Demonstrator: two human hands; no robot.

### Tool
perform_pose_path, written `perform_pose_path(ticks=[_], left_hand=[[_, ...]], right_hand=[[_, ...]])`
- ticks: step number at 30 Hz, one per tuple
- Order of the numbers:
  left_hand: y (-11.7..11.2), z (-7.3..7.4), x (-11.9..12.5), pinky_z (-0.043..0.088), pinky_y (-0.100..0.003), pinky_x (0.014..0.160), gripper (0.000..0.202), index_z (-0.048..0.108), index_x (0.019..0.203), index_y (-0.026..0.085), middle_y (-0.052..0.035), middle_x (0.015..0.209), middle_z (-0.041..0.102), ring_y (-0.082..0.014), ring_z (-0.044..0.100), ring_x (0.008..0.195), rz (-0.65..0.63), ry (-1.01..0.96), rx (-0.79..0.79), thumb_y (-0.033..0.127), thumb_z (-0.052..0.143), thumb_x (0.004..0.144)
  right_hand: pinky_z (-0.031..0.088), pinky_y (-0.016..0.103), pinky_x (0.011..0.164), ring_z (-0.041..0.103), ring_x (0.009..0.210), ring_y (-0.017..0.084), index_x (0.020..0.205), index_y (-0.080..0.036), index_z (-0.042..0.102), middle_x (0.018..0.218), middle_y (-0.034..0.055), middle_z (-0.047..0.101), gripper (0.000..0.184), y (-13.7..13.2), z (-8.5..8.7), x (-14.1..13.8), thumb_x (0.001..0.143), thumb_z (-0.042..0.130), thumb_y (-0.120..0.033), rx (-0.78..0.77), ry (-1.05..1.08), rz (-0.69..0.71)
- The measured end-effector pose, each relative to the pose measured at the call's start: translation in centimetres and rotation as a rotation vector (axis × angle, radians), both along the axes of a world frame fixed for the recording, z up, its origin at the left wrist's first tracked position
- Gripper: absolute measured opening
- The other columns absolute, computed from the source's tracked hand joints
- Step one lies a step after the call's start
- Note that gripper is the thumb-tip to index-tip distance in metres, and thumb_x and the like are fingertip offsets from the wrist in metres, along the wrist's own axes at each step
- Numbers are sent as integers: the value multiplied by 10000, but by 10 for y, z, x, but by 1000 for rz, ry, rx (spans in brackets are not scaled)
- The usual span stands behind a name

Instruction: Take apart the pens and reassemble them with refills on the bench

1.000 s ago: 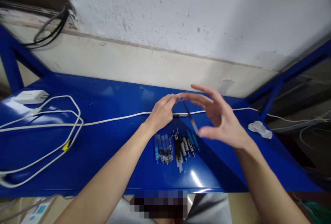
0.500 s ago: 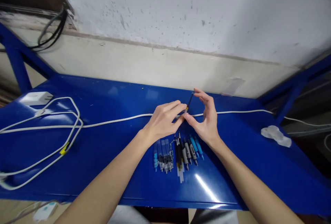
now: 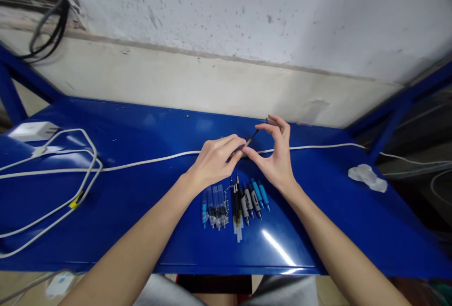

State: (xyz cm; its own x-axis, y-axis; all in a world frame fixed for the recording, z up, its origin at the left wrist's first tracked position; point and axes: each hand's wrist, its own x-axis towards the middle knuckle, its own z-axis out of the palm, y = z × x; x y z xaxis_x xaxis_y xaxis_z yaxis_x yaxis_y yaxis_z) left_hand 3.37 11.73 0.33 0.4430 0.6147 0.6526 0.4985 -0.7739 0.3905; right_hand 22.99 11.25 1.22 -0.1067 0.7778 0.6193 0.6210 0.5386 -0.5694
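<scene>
Both hands meet above the middle of the blue table (image 3: pixel 141 212). My right hand (image 3: pixel 273 160) pinches a thin dark pen refill (image 3: pixel 252 137) between thumb and fingertips, its top end near the index finger. My left hand (image 3: pixel 213 160) has curled fingers closed on the refill's lower end. Just below the hands lies a row of pen parts (image 3: pixel 233 200): clear barrels on the left, dark refills in the middle, grey and blue tips on the right.
A white cable (image 3: pixel 148 160) runs across the table behind the hands, looping at the left near a white charger (image 3: pixel 30 130). A crumpled clear plastic piece (image 3: pixel 367 176) lies at the right. A stained white wall stands behind.
My right hand went from open and spread to pinching the refill with the left hand. The refill has tilted lower. The view has shifted slightly.
</scene>
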Motion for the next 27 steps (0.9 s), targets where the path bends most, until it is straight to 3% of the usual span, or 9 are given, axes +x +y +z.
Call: perform_pose_path(ticks=[5, 12, 16, 20, 27], left_hand=[[-4, 4, 0, 472, -261, 648, 159, 615, 1117, 189, -37, 992, 706, -136, 671, 785, -1, 1, -35, 176, 477, 1040], [-4, 0, 2, 492, -255, 649, 181, 639, 1114, 182, -42, 993, 730, -126, 679, 742, 79, -46, -37, 257, 484, 1060], [-3, -2, 3, 495, -247, 644, 168, 648, 1099, 172, -43, 987, 738, -126, 683, 745, 121, -97, -31, 244, 505, 1049], [-1, -3, 1, 497, -263, 667, 161, 650, 1088, 180, -42, 983, 734, -141, 688, 787, 110, -53, -25, 236, 504, 1050], [9, -7, -8, 497, -316, 720, 145, 668, 1047, 170, -57, 936, 720, -191, 653, 849, 111, 103, 30, 149, 527, 1020]], right_hand=[[455, 554, 1115, 464, 1380, 338, 1241, -293, 595, 1482, 121, 392, 461, 1, -2, 2, 867, 746, -517, 18, -6, -13], [447, 590, 1097, 515, 1310, 346, 1156, -302, 698, 1430, 109, 461, 228, -8, 4, -6, 955, 664, -404, 180, 4, -166], [513, 530, 1020, 620, 1159, 294, 1187, -309, 707, 1245, 94, 610, 225, -15, 7, -9, 1000, 581, -302, 232, 86, -115], [555, 454, 883, 653, 878, 228, 1176, -287, 697, 942, 44, 678, 208, -14, 7, -8, 1007, 578, -315, 160, 101, -83], [504, 381, 816, 563, 693, 177, 1131, -263, 697, 858, 5, 691, 198, -7, 2, -4, 948, 667, -332, -16, 73, -60]])
